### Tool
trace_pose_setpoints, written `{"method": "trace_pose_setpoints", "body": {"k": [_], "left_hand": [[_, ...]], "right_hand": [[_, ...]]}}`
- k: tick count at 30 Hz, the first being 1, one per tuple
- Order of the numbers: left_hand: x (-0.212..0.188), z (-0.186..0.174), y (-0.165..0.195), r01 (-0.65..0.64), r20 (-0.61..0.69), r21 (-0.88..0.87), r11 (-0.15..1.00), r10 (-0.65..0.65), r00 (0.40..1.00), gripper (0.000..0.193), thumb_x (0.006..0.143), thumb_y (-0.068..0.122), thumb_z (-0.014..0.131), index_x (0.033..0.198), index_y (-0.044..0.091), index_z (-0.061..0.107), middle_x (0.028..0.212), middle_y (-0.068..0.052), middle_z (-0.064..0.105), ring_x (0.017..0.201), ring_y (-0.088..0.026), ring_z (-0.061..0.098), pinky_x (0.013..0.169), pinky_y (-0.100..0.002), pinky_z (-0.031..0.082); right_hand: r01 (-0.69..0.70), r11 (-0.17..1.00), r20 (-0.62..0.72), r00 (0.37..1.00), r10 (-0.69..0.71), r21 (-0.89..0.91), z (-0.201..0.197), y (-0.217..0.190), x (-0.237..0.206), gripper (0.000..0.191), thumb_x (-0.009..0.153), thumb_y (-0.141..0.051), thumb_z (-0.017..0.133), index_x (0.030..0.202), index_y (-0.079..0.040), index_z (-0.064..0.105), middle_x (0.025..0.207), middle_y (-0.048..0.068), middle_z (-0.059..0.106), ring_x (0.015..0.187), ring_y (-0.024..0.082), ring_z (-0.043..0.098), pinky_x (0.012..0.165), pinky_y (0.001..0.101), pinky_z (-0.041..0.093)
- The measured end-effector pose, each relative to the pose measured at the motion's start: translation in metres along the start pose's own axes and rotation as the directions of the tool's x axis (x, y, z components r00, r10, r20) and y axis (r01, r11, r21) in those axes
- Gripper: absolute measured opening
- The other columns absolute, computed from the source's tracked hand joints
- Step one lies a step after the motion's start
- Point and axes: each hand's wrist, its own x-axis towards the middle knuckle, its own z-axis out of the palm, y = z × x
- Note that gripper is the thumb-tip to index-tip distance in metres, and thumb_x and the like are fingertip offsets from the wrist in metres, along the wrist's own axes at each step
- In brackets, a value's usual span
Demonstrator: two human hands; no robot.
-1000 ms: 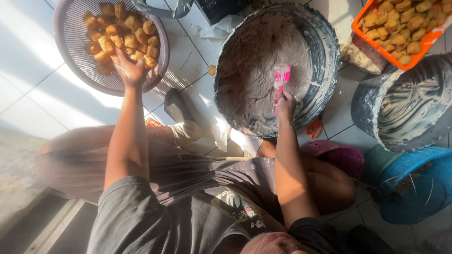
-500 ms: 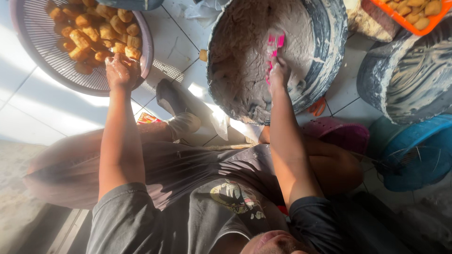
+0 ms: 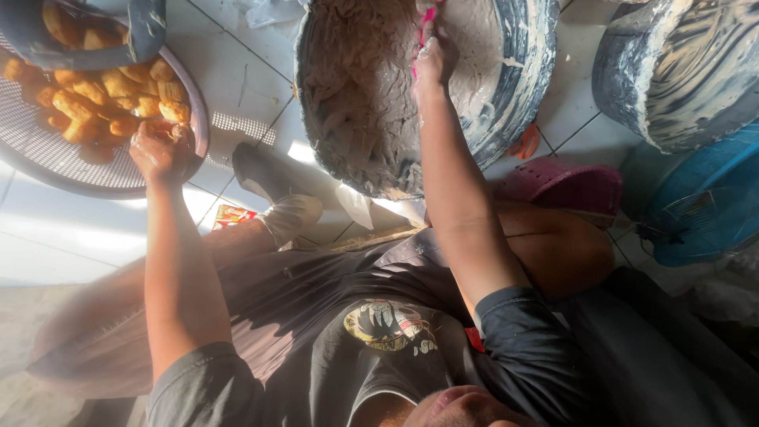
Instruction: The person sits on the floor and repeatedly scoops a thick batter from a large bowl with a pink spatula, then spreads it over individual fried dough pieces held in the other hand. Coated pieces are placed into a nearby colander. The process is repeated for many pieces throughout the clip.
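Left hand: the left hand point(image 3: 160, 152) is curled around a fried piece at the sieve's rim.
Fried pieces: golden, lumpy fried pieces point(image 3: 111, 99) are heaped at 11 o'clock from it.
Sieve: a round mesh sieve point(image 3: 55, 162) lies on the tiled floor point(image 3: 237, 71).
Right hand: the right hand point(image 3: 433, 59) is closed on a pink scraper point(image 3: 425, 17), pointing to 12 o'clock.
Basin: wet grey batter fills the basin point(image 3: 522, 87).

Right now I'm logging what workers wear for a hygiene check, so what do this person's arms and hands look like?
Both forearms are bare, with no gloves, watch or bands visible. Short dark grey T-shirt sleeves end above the elbows. The right hand is smeared with pale grey-white batter on the fingers and knuckles. The left hand looks free of batter, though it is slightly blurred.
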Motion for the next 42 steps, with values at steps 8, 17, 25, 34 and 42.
{"method": "trace_pose_setpoints", "body": {"k": [8, 17, 25, 34, 42], "left_hand": [[-0.015, 0.008, 0.0, 0.142, -0.125, -0.002, 0.99, -0.141, 0.982, 0.01, 0.099, 0.013, 0.066, 0.096, 0.003, 0.067, 0.097, -0.019, 0.062, 0.094, -0.039, 0.062, 0.084, -0.054, 0.049], [-0.012, -0.011, 0.093, -0.3, -0.499, -0.393, 0.869, 0.073, 0.864, 0.038, 0.09, 0.005, 0.07, 0.125, 0.0, 0.056, 0.104, -0.007, 0.062, 0.088, -0.015, 0.063, 0.072, -0.026, 0.056], [-0.131, 0.055, 0.256, -0.238, -0.096, -0.715, 0.658, 0.245, 0.965, 0.024, 0.086, 0.001, 0.068, 0.11, 0.003, 0.064, 0.091, -0.013, 0.068, 0.075, -0.023, 0.068, 0.067, -0.034, 0.055], [-0.163, 0.038, 0.259, 0.265, 0.437, -0.832, 0.487, 0.282, 0.854, 0.016, 0.099, 0.012, 0.064, 0.114, 0.006, 0.066, 0.094, -0.006, 0.073, 0.078, -0.01, 0.071, 0.067, -0.028, 0.06], [-0.149, 0.044, 0.243, 0.493, 0.601, -0.796, 0.35, 0.369, 0.709, 0.017, 0.099, 0.015, 0.067, 0.114, 0.007, 0.063, 0.109, -0.004, 0.07, 0.101, -0.012, 0.071, 0.08, -0.03, 0.067]], "right_hand": [[0.207, 0.971, 0.109, 0.969, -0.22, 0.119, -0.033, 0.006, 0.001, 0.025, 0.102, -0.022, 0.067, 0.119, -0.004, 0.073, 0.093, 0.006, 0.075, 0.071, 0.009, 0.068, 0.053, 0.0269, 0.052], [0.207, 0.962, 0.513, 0.815, -0.27, 0.179, -0.107, 0.008, -0.072, 0.024, 0.11, -0.034, 0.055, 0.101, -0.012, 0.057, 0.074, -0.005, 0.05, 0.051, 0.004, 0.038, 0.044, 0.0216, 0.03], [0.382, 0.92, 0.552, 0.75, -0.365, 0.09, -0.153, 0.052, -0.135, 0.021, 0.1, -0.009, 0.071, 0.113, -0.009, 0.055, 0.086, -0.006, 0.054, 0.062, 0.002, 0.043, 0.052, 0.0202, 0.033], [0.367, 0.928, 0.549, 0.765, -0.337, 0.057, -0.207, 0.032, -0.132, 0.01, 0.103, -0.01, 0.068, 0.105, -0.007, 0.059, 0.076, -0.005, 0.053, 0.056, 0.002, 0.042, 0.049, 0.0205, 0.033], [0.586, 0.81, 0.583, 0.659, -0.475, -0.002, -0.211, 0.016, -0.152, 0.014, 0.103, -0.012, 0.069, 0.107, -0.004, 0.058, 0.081, -0.002, 0.063, 0.06, 0.002, 0.047, 0.051, 0.0217, 0.036]]}}
